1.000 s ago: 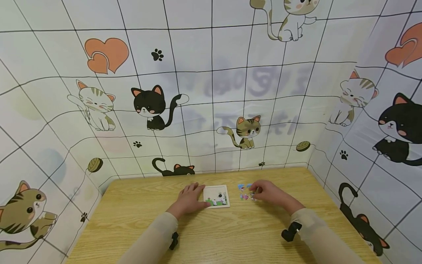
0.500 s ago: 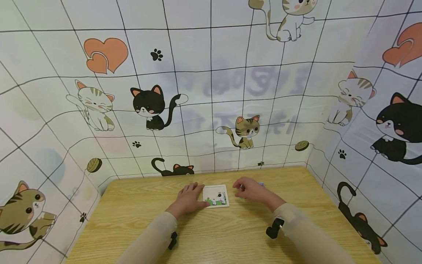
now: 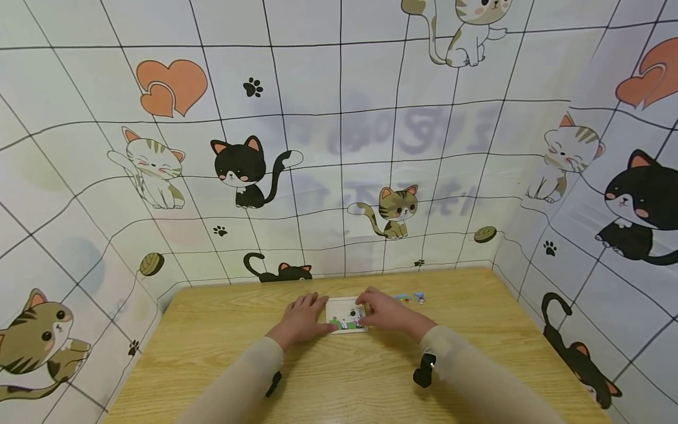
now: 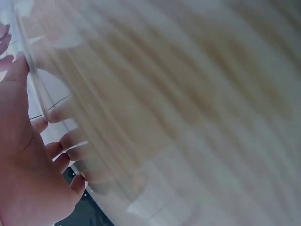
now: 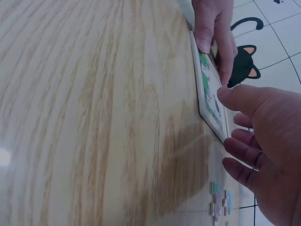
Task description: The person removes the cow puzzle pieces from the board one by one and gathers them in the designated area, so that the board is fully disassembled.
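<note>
A small, flat puzzle board (image 3: 343, 304) in a pale frame lies on the table, its lower part filled with a green, white and black picture. My left hand (image 3: 301, 317) grips its left side, thumb at the near corner and fingers along the far-left edge. In the right wrist view, that thumb (image 5: 204, 43) presses on the frame. My right hand (image 3: 389, 312) is at the board's right edge, thumb and forefinger bent towards each other over the picture. Whether it pinches a piece, I cannot tell. Several colourful puzzle pieces (image 5: 216, 202) lie beside it, partly covered in the head view.
The wood-grain table (image 3: 339, 377) meets a cloth wall (image 3: 318, 247) printed with cats and grid lines at its back. Similar cloth closes in both sides. Dark wrist-worn devices, such as the right one (image 3: 424, 370), sit under the sleeves.
My right hand has moved left from the loose puzzle pieces to the board's right edge, uncovering pieces at the far right. My left hand has stayed on the board.
</note>
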`<state>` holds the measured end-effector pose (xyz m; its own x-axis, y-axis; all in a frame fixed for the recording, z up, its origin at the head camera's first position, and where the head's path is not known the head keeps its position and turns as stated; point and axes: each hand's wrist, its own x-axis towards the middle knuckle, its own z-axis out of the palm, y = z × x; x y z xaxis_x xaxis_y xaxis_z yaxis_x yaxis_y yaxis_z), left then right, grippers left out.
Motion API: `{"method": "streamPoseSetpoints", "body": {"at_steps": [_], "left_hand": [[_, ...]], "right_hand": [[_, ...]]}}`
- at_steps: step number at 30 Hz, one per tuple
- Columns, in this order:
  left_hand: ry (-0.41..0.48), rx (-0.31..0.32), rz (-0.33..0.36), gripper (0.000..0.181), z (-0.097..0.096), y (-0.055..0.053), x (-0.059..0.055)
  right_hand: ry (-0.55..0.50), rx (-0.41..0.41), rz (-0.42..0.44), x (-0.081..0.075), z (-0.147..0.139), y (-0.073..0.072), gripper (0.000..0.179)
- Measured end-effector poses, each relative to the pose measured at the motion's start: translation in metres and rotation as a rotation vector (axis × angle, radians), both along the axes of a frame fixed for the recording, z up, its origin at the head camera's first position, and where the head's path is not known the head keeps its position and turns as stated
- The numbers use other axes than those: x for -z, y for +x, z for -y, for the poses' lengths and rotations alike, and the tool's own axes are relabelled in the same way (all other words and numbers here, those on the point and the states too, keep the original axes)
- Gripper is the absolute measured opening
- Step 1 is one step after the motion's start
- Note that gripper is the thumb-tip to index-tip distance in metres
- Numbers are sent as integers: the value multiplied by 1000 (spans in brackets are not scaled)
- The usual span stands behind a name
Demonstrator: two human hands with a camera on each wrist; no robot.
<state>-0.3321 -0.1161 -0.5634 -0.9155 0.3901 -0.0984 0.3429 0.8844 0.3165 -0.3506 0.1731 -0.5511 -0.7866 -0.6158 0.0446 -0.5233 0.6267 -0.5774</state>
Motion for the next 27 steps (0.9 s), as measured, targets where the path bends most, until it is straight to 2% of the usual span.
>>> {"method": "streamPoseSetpoints", "body": {"at_steps": [8,18,27], "left_hand": [[-72,40,-49,92,2,-1,4],[-63,40,-74,89,2,3,1],[-72,39,-76,91,2,4,0]], "right_hand": [[61,16,11,5,11,-2,45],[66,-28,24,7,13,-4,38],[48,-17,56,9,13,-7,34]]}}
